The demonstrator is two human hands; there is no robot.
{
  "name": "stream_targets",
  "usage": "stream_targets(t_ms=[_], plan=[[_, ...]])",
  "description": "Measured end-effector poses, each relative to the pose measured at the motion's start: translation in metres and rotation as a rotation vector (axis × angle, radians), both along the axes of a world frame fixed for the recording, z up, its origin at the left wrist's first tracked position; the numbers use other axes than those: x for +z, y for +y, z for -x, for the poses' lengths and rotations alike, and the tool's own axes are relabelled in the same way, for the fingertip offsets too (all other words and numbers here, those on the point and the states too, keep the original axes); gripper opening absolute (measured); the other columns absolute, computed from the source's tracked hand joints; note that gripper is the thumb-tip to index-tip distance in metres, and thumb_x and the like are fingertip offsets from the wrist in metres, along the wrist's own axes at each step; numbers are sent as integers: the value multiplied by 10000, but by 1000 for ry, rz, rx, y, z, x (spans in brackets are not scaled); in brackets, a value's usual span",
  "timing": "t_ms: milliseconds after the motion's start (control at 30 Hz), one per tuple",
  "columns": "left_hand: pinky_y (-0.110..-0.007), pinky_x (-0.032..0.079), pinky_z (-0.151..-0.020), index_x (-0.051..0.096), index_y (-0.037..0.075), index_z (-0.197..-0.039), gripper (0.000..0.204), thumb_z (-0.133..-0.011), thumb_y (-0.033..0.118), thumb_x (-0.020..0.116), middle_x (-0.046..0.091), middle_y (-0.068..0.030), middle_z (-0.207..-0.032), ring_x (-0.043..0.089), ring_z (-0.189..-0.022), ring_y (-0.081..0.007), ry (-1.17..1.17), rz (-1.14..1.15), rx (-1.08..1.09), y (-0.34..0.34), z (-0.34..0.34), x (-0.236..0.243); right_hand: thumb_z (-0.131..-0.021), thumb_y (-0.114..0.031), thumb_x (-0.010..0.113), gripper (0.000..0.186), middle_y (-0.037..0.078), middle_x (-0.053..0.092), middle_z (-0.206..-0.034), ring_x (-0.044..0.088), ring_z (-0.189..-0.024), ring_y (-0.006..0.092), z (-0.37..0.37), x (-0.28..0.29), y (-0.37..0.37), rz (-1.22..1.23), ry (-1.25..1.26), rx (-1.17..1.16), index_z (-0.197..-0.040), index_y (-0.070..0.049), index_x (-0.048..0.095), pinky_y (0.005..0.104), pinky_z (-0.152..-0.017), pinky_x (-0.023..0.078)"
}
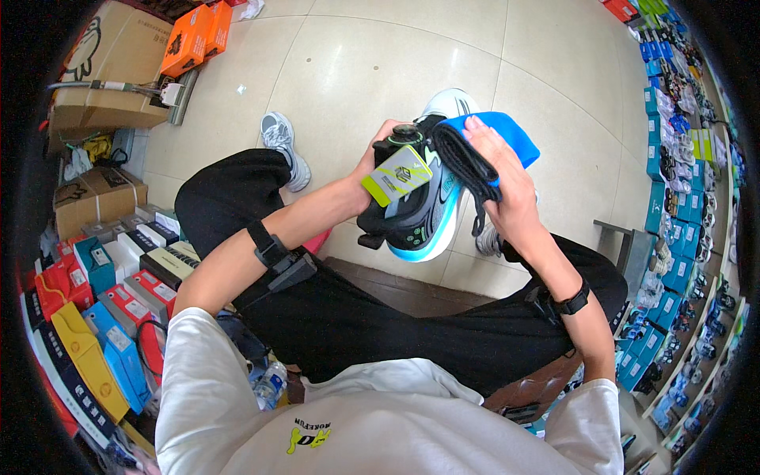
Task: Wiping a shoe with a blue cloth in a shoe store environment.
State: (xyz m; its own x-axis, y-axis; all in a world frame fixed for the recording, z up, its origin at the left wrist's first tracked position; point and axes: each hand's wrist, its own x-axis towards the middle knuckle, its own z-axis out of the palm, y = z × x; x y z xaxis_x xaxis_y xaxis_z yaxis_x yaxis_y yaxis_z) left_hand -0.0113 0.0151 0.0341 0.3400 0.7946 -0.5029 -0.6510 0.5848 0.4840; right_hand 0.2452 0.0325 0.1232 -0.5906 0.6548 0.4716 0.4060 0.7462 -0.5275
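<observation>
I sit with both hands raised over my knees. My left hand (370,162) grips a black and grey sneaker (412,218) with a light blue sole, held on its side. A yellow-green hang tag (396,176) dangles from the shoe near that hand. My right hand (507,186) presses a blue cloth with a dark folded edge (483,150) against the shoe's heel end. Each wrist wears a black strap.
Stacked shoe boxes (103,317) in red, blue and yellow stand at my left. Cardboard cartons (103,71) and orange boxes (194,36) lie at the far left. Shelves of shoes and blue boxes (673,198) line the right. Pale floor tiles (356,63) stretch ahead.
</observation>
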Motion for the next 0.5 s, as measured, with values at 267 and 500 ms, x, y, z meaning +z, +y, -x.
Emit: stream_targets(t_ms=[267, 500], plan=[[-364, 620, -862, 659, 216, -1257, 297, -1130, 457, 539, 747, -40, -1050, 755, -930, -209, -175, 230, 112, 3, 10, -13, -969, -26, 663, 539, 205, 641, -1554, 585, -1488, 376, -5, 5, -9, -49, 0, 185, -1506, 8, 618, 533, -1246, 455], [-362, 641, -793, 774, 145, -1179, 598, -1054, 675, 529, 813, -88, -1033, 782, -863, -222, -455, 57, -11, 26, 27, -75, -982, -58, 689, 328, 152, 746, -1415, 672, -1398, 327, 9, 13, -22, -304, -53, 559, -1302, -27, 756, 473, -1207, 505]])
